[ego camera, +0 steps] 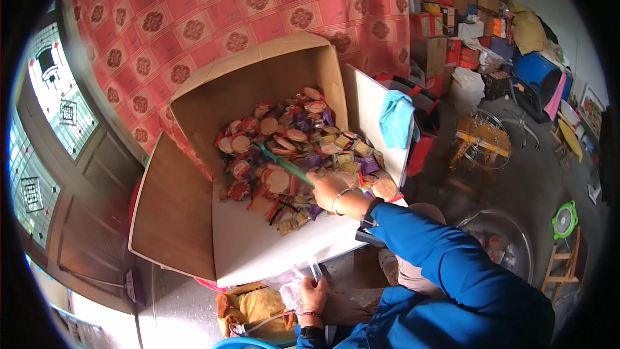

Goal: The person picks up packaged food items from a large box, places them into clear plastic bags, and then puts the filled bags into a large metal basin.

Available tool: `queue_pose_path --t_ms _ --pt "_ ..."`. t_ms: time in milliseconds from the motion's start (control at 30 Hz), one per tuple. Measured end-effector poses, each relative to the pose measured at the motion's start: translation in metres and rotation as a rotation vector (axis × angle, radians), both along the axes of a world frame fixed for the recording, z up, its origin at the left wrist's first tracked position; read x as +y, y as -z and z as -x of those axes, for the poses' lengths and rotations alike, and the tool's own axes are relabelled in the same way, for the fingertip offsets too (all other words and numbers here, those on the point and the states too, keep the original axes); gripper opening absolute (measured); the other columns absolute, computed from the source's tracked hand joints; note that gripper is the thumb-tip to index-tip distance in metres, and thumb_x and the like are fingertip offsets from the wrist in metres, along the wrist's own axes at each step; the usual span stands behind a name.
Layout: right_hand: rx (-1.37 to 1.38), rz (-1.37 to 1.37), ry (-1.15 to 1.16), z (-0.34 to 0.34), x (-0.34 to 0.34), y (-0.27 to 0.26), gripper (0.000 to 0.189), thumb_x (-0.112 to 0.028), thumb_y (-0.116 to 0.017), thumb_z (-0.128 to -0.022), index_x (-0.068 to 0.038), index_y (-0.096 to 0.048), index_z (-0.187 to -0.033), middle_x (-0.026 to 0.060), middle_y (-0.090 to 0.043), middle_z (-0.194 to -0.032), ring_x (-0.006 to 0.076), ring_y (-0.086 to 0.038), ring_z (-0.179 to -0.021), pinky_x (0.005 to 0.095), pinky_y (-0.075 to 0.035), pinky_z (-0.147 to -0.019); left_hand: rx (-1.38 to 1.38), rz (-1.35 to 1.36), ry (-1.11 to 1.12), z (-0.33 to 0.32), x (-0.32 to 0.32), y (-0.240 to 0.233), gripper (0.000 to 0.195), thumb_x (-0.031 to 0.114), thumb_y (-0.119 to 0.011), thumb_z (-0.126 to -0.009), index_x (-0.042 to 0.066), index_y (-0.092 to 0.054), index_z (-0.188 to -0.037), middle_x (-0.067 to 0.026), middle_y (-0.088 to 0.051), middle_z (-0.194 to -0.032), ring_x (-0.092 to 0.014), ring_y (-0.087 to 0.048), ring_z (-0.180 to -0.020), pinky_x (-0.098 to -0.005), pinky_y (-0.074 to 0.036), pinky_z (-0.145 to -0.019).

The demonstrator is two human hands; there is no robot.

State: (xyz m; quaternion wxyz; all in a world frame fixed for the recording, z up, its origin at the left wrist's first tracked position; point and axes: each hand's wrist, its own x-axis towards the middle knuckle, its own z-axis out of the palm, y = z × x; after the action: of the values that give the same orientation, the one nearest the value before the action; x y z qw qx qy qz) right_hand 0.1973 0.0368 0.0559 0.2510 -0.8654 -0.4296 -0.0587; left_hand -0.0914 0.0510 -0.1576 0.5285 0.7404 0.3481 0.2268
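My right hand (332,193), with a bangle at the wrist, grips the handle of a green tool (290,168). The tool's far end reaches into a heap of small wrapped packets (295,138), some round and pale, others purple or yellow. The heap lies in a large open cardboard box (266,65) tipped towards me, and spills onto its white flap (256,252). Below the flap's front edge, my left hand (314,293) holds a clear plastic bag (289,288) by its upper part. What the bag holds cannot be told.
A light blue cloth (398,118) hangs over the right flap. Under my left hand stands a box with a yellow cloth (264,305), beside a blue basin rim (244,343). A round metal basin (525,242), a wooden stool (482,135) and a green fan (565,220) stand to the right.
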Motion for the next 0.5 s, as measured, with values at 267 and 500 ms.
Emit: queue_pose_path --t_ms 267,500 --pt "-0.039 0.029 -0.154 0.004 -0.054 -0.017 0.036 -0.008 -0.058 -0.085 -0.007 -0.057 -0.121 0.0207 -0.064 -0.096 0.0383 -0.064 -0.09 0.0475 -0.051 -0.075 0.094 0.102 -0.053 0.008 -0.001 -0.021 0.03 0.025 -0.072 -0.08 0.005 -0.052 -0.072 -0.0101 -0.056 -0.062 -0.021 -0.053 -0.058 -0.0365 -0.045 -0.055" --pt "0.063 0.16 -0.132 0.005 -0.141 -0.036 0.046 -0.009 -0.062 -0.083 -0.007 -0.056 -0.129 0.0221 -0.065 -0.104 0.0379 -0.065 -0.091 0.0462 -0.052 -0.08 0.089 0.06 -0.043 0.007 -0.005 -0.031 0.03 0.025 -0.071 -0.08 0.004 -0.052 -0.073 -0.0102 -0.055 -0.059 -0.022 -0.053 -0.055 -0.0375 -0.046 -0.054"
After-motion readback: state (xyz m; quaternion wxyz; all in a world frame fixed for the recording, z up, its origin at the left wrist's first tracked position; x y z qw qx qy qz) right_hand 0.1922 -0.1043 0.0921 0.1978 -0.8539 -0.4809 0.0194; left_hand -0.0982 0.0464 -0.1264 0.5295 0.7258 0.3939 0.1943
